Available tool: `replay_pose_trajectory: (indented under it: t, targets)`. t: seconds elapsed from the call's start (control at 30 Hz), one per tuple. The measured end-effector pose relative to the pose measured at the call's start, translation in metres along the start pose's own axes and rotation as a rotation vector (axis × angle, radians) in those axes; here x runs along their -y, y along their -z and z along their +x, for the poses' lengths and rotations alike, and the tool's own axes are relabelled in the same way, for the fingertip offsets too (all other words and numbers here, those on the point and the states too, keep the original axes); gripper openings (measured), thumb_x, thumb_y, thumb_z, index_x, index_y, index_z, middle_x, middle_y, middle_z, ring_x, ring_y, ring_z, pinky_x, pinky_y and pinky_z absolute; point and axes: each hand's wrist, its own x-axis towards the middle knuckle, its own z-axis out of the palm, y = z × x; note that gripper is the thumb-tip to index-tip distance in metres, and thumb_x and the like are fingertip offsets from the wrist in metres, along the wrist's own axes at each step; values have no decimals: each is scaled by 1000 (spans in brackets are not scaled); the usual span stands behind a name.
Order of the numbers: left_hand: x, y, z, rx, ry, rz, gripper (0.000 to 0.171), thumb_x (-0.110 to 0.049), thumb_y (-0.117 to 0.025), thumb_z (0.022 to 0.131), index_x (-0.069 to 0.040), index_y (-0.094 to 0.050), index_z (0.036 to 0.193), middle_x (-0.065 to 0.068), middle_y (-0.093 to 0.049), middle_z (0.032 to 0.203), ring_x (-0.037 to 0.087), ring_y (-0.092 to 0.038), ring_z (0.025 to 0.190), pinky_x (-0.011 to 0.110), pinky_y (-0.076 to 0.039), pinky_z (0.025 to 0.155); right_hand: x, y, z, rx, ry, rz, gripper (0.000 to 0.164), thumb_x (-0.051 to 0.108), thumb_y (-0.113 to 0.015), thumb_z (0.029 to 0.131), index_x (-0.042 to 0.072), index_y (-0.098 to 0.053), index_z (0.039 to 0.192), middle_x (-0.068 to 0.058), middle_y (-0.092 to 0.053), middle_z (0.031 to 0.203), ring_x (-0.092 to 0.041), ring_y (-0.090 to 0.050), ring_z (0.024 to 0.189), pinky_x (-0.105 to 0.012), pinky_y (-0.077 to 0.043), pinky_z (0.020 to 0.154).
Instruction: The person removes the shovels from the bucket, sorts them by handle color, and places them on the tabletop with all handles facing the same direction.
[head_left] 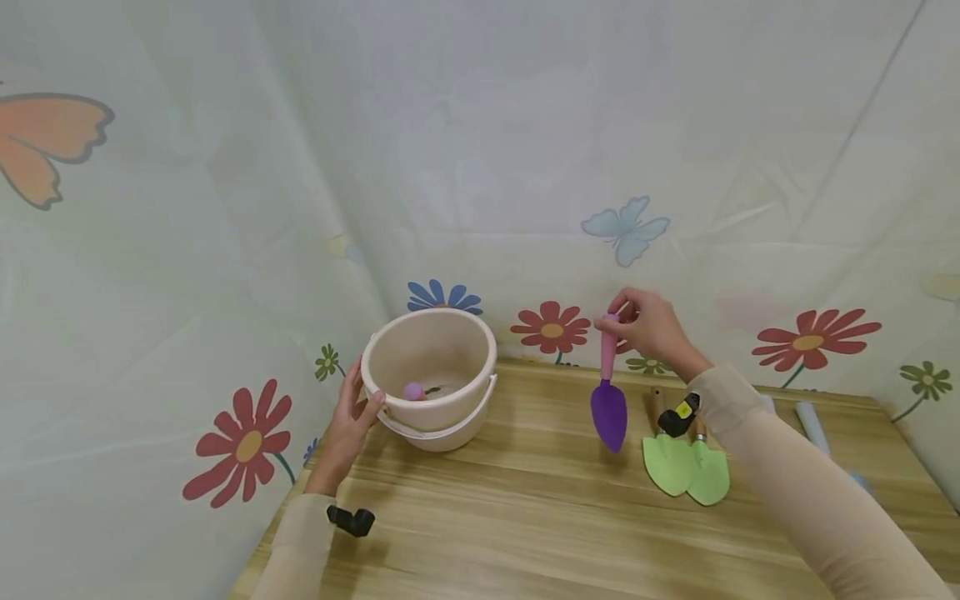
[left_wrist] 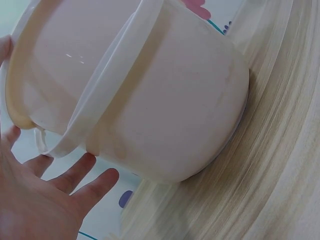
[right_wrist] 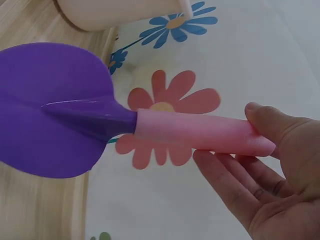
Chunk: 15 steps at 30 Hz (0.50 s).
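In the head view, my right hand (head_left: 654,329) holds a small trowel upright by the top of its pink handle (head_left: 608,354). Its purple blade (right_wrist: 60,107) points down above the wooden table. The right wrist view shows the thumb on one side of the handle and fingertips on the other. My left hand (head_left: 352,417) grips the side of a cream bucket (head_left: 442,437), thumb over the rim and fingers spread along the outer wall. Inside that bucket lies a pink, round-ended thing (head_left: 414,391), its other parts mostly hidden by the wall.
Two green-bladed trowels (head_left: 667,465) with wooden handles lie on the table (head_left: 480,525), right of the purple one. Farther right is a light blue handle (head_left: 812,427), partly behind my right sleeve. A flower-printed sheet (head_left: 525,167) hangs along the back and left edges.
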Motion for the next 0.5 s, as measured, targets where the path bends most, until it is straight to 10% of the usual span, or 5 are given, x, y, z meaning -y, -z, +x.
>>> replay_pose_trajectory:
  t: [0.5]
  targets:
    - [-2,1,-1,5,6,-7,71,-26,-56,107,-38,-17,164,3,-14,171,50,-38,143,64,-41,107,-48,-33,-5,54,-219,10,31,17,-80,92,-2,-58,102,-18,-65,83,-34,-74,67,-42,-62,60]
